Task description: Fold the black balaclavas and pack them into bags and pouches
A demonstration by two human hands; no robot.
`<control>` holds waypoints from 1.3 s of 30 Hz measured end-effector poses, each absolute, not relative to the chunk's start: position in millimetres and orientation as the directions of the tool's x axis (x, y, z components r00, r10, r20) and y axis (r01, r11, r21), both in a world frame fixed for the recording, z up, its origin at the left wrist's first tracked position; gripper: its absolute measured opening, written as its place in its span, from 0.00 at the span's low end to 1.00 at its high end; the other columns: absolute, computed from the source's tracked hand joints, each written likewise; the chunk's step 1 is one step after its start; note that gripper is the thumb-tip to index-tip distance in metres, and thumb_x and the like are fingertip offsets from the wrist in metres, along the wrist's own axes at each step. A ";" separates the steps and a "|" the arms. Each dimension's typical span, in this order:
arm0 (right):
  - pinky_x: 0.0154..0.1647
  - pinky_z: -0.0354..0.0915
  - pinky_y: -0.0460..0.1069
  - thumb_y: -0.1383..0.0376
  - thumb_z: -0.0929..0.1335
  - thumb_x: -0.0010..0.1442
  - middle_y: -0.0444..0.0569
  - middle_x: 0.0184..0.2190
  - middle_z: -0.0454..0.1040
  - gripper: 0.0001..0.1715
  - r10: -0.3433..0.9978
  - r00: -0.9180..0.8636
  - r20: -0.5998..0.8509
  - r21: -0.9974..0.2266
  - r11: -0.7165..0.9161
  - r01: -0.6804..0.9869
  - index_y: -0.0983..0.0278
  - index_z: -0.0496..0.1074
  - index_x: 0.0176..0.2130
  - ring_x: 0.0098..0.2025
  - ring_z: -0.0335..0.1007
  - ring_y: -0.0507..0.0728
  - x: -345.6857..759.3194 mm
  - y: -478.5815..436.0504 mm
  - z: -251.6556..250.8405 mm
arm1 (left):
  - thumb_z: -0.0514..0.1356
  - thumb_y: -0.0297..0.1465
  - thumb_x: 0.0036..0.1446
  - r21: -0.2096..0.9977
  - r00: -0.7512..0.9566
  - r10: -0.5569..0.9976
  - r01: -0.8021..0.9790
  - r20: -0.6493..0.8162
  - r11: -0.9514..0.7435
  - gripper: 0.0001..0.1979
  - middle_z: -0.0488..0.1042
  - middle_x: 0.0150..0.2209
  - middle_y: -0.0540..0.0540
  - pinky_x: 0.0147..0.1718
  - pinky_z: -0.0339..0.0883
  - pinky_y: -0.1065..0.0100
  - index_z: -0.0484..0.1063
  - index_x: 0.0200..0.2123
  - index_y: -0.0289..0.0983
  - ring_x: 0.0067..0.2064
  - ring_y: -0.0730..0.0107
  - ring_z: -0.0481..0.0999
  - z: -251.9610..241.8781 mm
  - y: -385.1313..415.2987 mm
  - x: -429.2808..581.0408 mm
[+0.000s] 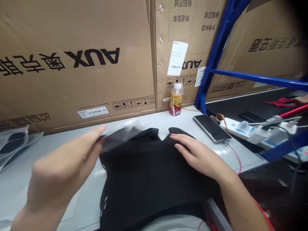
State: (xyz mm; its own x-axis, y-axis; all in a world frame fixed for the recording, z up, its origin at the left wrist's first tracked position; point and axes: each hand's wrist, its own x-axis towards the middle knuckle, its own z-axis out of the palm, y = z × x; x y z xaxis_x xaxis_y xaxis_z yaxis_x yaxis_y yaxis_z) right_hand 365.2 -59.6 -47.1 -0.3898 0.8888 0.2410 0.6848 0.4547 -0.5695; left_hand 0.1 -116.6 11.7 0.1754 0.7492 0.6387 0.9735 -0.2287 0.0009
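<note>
A black garment (156,173) lies spread in front of me on the white table, with a notch at its far edge. My left hand (69,157) is closed around a thin, whitish, translucent sheet (122,131). Motion blurs the sheet, so I cannot tell whether it is a bag or a single layer. It hangs over the garment's far left corner. On the garment's far right part rests my right hand (197,154), fingers stretched out and lying flat. Small pale marks run along the garment's left edge.
Large AUX cartons (96,86) stand behind the table (57,141). A bottle (176,99) and a charging phone (211,127) are at the far right, beside power strips (245,128) and a blue metal frame (211,64). Clear plastic bags (29,141) lie far left.
</note>
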 end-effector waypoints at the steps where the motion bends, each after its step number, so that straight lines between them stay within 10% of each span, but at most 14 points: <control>1: 0.72 0.63 0.62 0.58 0.62 0.75 0.49 0.67 0.72 0.24 0.884 -0.400 0.241 -0.555 0.464 0.691 0.57 0.71 0.65 0.69 0.66 0.62 364.7 -59.1 -49.2 | 0.54 0.35 0.74 -0.052 0.163 0.723 0.983 0.672 -0.174 0.27 0.72 0.66 0.57 0.64 0.67 0.45 0.58 0.73 0.53 0.65 0.50 0.74 18.5 -100.6 1.7; 6: 0.70 0.64 0.65 0.61 0.65 0.72 0.53 0.65 0.73 0.24 0.865 -0.450 0.221 -0.467 0.499 0.730 0.59 0.73 0.64 0.68 0.67 0.65 361.7 -57.0 -64.2 | 0.37 0.37 0.77 -0.153 0.327 0.871 0.945 0.367 -0.290 0.29 0.75 0.64 0.49 0.62 0.67 0.52 0.71 0.65 0.35 0.65 0.53 0.74 9.0 -18.6 0.4; 9: 0.70 0.65 0.65 0.60 0.65 0.72 0.52 0.65 0.73 0.24 0.860 -0.460 0.221 -0.477 0.507 0.718 0.59 0.74 0.64 0.68 0.68 0.64 364.9 -56.6 -65.4 | 0.48 0.38 0.73 -0.135 0.340 0.924 0.938 0.178 -0.319 0.22 0.79 0.59 0.41 0.58 0.71 0.48 0.77 0.59 0.39 0.61 0.49 0.78 -15.5 -2.0 -7.4; 12: 0.68 0.66 0.63 0.61 0.63 0.73 0.51 0.64 0.75 0.23 0.861 -0.438 0.260 -0.462 0.509 0.726 0.57 0.74 0.63 0.66 0.70 0.63 369.4 -50.3 -61.6 | 0.49 0.39 0.72 -0.128 0.320 0.940 0.944 0.121 -0.305 0.27 0.67 0.70 0.35 0.64 0.59 0.32 0.66 0.69 0.39 0.72 0.38 0.62 -27.5 -22.3 -5.3; 17: 0.66 0.63 0.69 0.63 0.66 0.71 0.61 0.64 0.73 0.25 0.877 -0.327 0.352 -0.299 0.436 0.849 0.65 0.72 0.64 0.66 0.67 0.72 366.1 -15.6 -56.1 | 0.50 0.49 0.73 -0.026 0.485 0.875 0.874 0.011 -0.484 0.30 0.58 0.74 0.48 0.68 0.56 0.35 0.53 0.74 0.56 0.75 0.46 0.56 -35.2 -87.8 20.0; 26: 0.53 0.71 0.55 0.72 0.68 0.65 0.48 0.45 0.81 0.14 0.788 -0.538 0.299 -0.306 0.613 0.728 0.58 0.80 0.44 0.49 0.76 0.60 370.8 -22.6 -20.4 | 0.54 0.51 0.71 -0.004 0.515 0.853 0.856 0.088 -0.517 0.36 0.50 0.76 0.48 0.66 0.60 0.33 0.42 0.76 0.57 0.75 0.42 0.53 -69.8 -120.2 24.9; 32: 0.47 0.74 0.51 0.59 0.71 0.69 0.44 0.43 0.82 0.08 0.702 -0.711 -0.042 -0.590 0.557 0.584 0.55 0.82 0.44 0.45 0.80 0.58 384.7 -62.2 -8.2 | 0.53 0.48 0.72 0.056 0.519 0.850 0.849 0.092 -0.525 0.29 0.60 0.73 0.51 0.65 0.66 0.42 0.56 0.73 0.56 0.73 0.48 0.62 -50.9 -112.8 12.5; 39: 0.47 0.72 0.52 0.65 0.67 0.72 0.49 0.48 0.81 0.12 0.754 -0.592 0.285 -0.336 0.657 0.675 0.59 0.79 0.50 0.44 0.78 0.57 326.8 -7.4 -7.1 | 0.47 0.42 0.73 -0.079 0.313 0.935 0.950 0.167 -0.304 0.23 0.83 0.52 0.43 0.48 0.75 0.49 0.78 0.56 0.45 0.51 0.46 0.83 -24.7 -53.7 -32.5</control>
